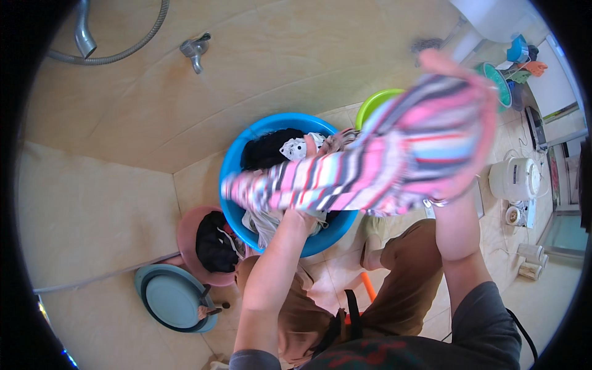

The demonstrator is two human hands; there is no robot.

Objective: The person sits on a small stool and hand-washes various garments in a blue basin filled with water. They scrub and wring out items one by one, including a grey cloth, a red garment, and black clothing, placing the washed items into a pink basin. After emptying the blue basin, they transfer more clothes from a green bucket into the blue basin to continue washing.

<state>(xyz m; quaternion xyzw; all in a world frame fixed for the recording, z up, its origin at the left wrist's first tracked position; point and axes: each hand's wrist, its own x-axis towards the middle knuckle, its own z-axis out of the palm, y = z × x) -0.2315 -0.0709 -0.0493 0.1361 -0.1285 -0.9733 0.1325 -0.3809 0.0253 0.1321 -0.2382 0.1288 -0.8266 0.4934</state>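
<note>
A striped garment (370, 169) in pink, white, grey and blue is stretched above the blue basin (336, 237), its right part raised and blurred by motion. My left hand (311, 147) is at its middle over the basin; a few fingers show past the cloth, and the rest is covered. On the right, the raised cloth hides most of my right hand; its wrist (455, 208) wears a bracelet, and the garment hangs lifted from that side. In the basin lie black clothing (271, 148), a white cloth with black dots (296, 148) and pale striped fabric (262, 228).
A pink basin (188, 240) with dark clothing stands left of my legs, beside a grey-blue basin (172, 299). Behind the garment is a lime-green basin (373, 102). A wall tap (196, 52) juts out above. Right are a white lidded bucket (515, 179) and a teal basket (496, 86).
</note>
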